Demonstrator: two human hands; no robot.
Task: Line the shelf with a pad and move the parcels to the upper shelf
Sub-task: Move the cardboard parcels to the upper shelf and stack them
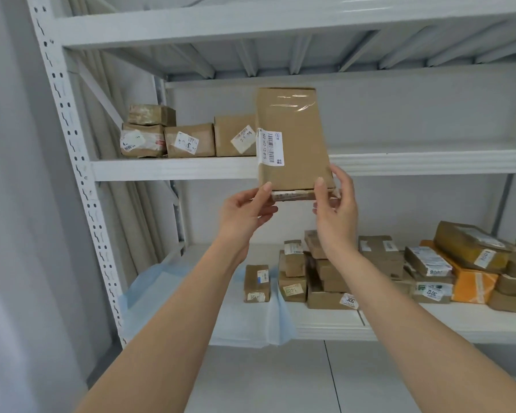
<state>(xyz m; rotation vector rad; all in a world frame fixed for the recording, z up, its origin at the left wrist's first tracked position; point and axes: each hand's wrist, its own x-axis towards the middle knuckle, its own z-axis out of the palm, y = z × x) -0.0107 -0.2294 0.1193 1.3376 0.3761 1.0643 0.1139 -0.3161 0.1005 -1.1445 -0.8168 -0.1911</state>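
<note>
both hands, left (246, 211) and right (335, 204), pinch the bottom corners of a flat parcel (292, 141) upright before the upper shelf (429, 162); stiff and seemingly light, tape likely slick.

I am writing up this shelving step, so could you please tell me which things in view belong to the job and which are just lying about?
Part of the job:
- tall brown parcel, held at its lower end by left hand and right hand
- parcels on the upper shelf
- parcels on the lower shelf
- blue pad
- upper shelf

Just there:
- rack upright
- top shelf
</note>
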